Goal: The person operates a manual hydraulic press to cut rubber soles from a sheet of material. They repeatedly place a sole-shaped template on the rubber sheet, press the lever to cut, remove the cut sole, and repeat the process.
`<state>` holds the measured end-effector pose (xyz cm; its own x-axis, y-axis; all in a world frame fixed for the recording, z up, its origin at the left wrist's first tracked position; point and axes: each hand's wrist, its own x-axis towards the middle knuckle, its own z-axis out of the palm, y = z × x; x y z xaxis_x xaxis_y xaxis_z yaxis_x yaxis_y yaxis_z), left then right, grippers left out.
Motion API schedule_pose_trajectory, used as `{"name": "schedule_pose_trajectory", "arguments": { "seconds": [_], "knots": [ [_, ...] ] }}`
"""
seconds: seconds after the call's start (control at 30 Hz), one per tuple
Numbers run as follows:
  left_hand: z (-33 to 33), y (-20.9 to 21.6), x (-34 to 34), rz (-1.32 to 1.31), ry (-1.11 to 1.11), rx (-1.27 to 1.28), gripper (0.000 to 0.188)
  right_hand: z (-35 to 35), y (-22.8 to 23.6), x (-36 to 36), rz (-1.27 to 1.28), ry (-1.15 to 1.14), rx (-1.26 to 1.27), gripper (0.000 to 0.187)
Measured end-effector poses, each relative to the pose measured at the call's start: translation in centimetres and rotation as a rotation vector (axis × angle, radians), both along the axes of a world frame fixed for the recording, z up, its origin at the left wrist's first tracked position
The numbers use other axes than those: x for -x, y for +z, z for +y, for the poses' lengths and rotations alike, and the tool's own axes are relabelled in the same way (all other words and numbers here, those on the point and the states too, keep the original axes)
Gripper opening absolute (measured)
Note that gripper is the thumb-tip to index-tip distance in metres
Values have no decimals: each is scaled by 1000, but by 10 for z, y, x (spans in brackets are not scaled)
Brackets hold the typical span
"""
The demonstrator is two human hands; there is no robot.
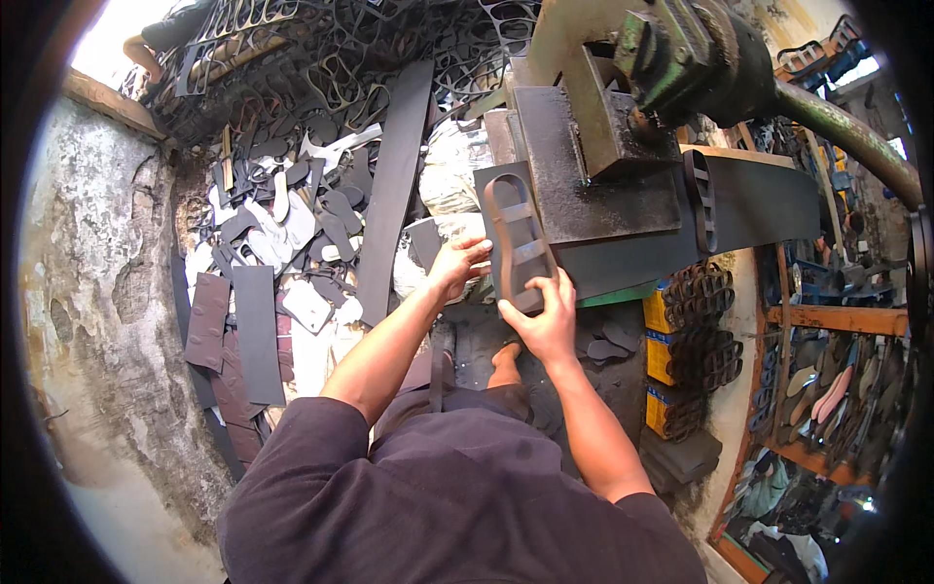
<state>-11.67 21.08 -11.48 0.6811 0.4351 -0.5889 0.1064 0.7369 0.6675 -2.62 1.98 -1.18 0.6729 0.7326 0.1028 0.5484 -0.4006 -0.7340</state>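
In front of me a sole-shaped metal cutting die (528, 251) with crossbars lies against a dark flat sheet (522, 233). My right hand (547, 313) is closed round the die's near end, thumb on one side and fingers on the other. At the sheet's left edge is my left hand (461, 268), its fingers bent and gripping that edge; part of the grip is hidden. Just beyond and to the right are the dark metal plates (608, 209) of a press. A second sole-shaped die (699, 200) stands on a long dark sheet (764, 200) to the right.
The green press head (671, 58) and its long bar (851, 131) overhang the upper right. Sole offcuts (282, 209) and a long dark strip (397, 185) lie left. More dies hang at the top. Yellow boxes (660, 358) stand right, beside stacked dies (705, 355). A person's arm (143, 56) shows far left.
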Motion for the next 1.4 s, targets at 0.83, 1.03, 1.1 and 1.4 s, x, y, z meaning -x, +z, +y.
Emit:
{"name": "schedule_pose_trajectory", "arguments": {
  "seconds": [0.83, 1.03, 1.1, 1.4],
  "knots": [
    [-9, 52, -40, -87, -17, -181, 87, -42, -60, -26, -223, -5, 192, 111],
    [-7, 48, -39, -74, -64, -207, 87, -47, -71, -29, -237, -50, 121, 97],
    [-5, 49, -39, -67, -60, -222, 87, -44, -69, -32, -215, -67, 118, 96],
    [-6, 48, -41, -106, -32, -187, 86, -42, -70, -33, -248, -92, 135, 94]
  ]
}}
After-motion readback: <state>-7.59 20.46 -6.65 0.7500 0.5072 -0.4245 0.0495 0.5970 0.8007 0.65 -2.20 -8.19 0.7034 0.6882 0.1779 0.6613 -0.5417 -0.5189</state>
